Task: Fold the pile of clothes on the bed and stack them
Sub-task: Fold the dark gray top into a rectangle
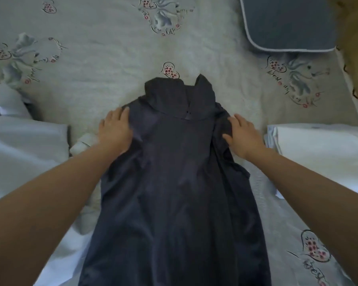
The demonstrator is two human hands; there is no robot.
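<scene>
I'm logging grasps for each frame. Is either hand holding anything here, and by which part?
Nothing is gripped. The left hand and right hand lie flat on the dark shirt, at its shoulders below the collar.

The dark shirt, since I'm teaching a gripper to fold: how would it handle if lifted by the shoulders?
The dark shirt would probably hang limp: it lies rippled between the left hand and right hand. Its faint sheen hints it could slide on the bedsheet.

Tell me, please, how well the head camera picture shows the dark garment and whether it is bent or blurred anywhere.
Head view: light is dim and even, so the dark garment shows few folds; wide-angle bending stretches both forearms at the lower corners; the left hand and right hand look slightly soft; no glare on the bedspread.
</scene>
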